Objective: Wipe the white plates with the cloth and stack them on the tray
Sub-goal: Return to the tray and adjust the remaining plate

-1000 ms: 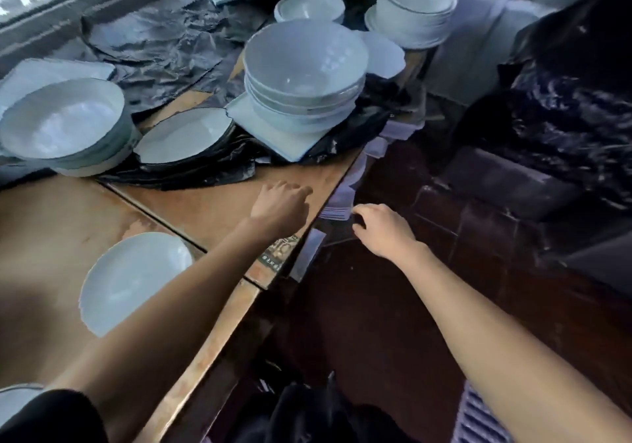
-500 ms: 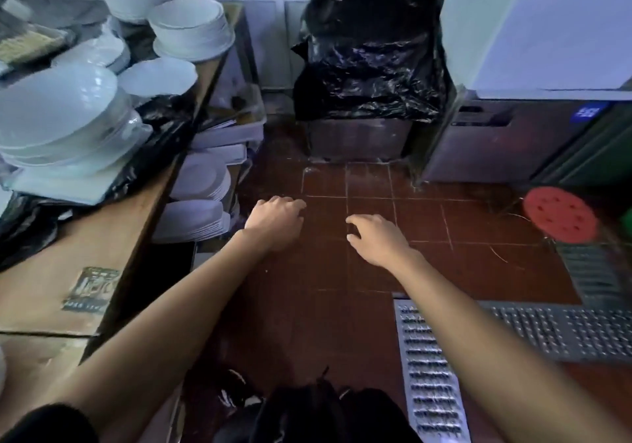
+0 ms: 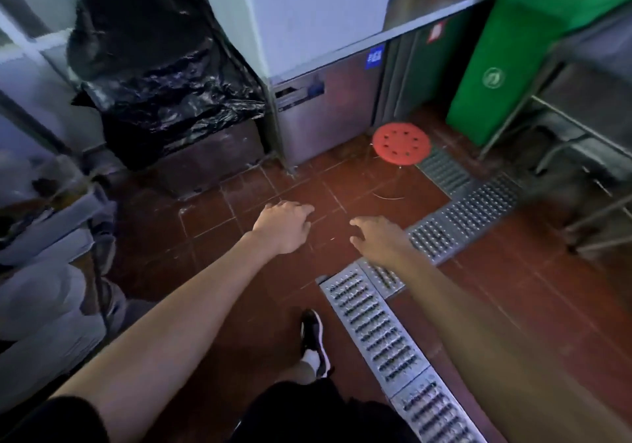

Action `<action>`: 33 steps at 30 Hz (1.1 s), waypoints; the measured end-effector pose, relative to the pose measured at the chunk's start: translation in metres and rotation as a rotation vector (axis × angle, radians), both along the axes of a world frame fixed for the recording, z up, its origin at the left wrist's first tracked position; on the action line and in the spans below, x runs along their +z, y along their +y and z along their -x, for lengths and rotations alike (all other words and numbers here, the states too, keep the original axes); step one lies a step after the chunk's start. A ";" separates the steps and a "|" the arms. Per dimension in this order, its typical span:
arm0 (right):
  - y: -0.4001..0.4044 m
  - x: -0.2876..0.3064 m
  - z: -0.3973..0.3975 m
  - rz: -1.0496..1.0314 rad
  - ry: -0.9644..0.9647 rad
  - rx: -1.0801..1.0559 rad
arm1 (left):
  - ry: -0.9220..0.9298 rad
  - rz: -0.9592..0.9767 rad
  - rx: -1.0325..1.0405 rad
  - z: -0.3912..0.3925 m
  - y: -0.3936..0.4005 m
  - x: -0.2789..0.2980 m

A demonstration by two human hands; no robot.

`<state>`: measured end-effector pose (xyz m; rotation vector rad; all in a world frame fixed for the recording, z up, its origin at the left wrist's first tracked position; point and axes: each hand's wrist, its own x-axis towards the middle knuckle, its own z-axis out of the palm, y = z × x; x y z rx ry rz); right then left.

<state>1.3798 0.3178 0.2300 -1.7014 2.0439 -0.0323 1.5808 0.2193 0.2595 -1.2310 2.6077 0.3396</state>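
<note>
View is swinging right, off the desk of plates and onto red floor tiles [image 3: 212, 210] and a drain grate [image 3: 376, 326]. Left hand [image 3: 284, 225] and right hand [image 3: 376, 237] are hanging loosely curled, each grip holding nothing; no cloth or plate is showing, so wiping is likely pausing

no legible txt; blue sticker [image 3: 374, 58] on steel cabinet [image 3: 328, 107], round logo on green bin [image 3: 494, 77].

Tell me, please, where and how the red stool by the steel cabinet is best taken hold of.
Grip the red stool by the rim of its round seat, probably from above on the near side: the seat lies flat, facing up, with open floor in front, and its legs hardly show.
</note>
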 end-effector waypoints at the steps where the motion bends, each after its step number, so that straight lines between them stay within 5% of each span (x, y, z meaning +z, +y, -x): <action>1: 0.003 -0.002 0.018 -0.009 0.001 -0.039 | 0.002 -0.007 -0.041 0.022 -0.005 -0.003; 14: 0.058 -0.008 0.227 -0.103 0.056 -0.525 | 0.069 -0.061 -0.513 0.305 -0.044 -0.034; 33: 0.280 0.006 0.528 0.055 0.009 -1.036 | -0.015 0.003 -0.970 0.715 0.153 -0.016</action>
